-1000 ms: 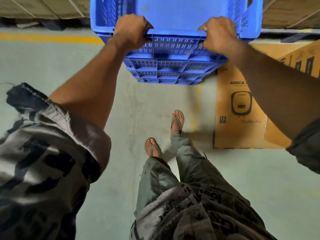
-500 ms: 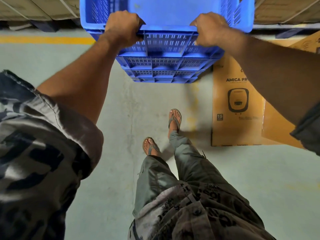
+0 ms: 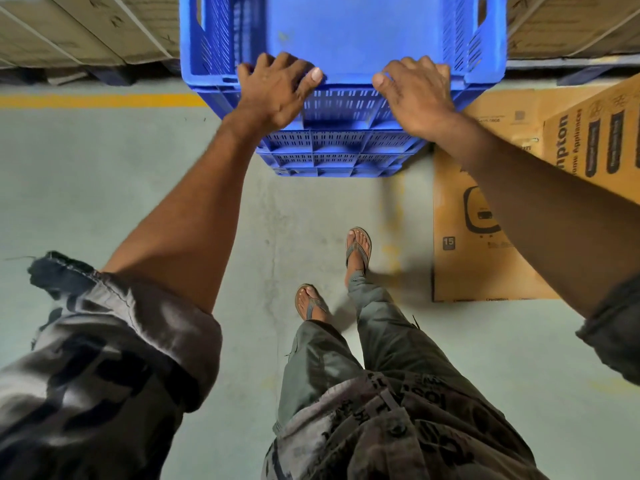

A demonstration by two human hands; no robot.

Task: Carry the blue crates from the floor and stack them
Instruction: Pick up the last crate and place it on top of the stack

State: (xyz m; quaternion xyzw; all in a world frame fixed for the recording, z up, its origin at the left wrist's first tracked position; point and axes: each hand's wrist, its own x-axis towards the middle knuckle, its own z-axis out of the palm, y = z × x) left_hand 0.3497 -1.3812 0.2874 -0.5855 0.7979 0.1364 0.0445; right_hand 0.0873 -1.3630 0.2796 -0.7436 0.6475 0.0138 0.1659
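A blue slatted crate [image 3: 349, 32] sits on top of a stack of blue crates [image 3: 339, 157] straight ahead on the floor. My left hand [image 3: 277, 91] lies on the left part of the top crate's near rim, fingers spread and thumb along the edge. My right hand [image 3: 415, 95] rests on the right part of the same rim, fingers also loosened and apart. Neither hand is clenched around the rim. The top crate's inside holds nothing.
A flat cardboard appliance box [image 3: 485, 244] lies on the floor right of the stack, with another box [image 3: 592, 133] leaning over it. Strapped cartons [image 3: 86, 29] line the back left and right. A yellow floor line [image 3: 104, 100] runs leftward. My sandalled feet [image 3: 356, 251] stand below the stack.
The top crate has come down onto the stack and looks nearer and lower. Both hands have gone from tight fists on the rim to spread fingers lying on it.
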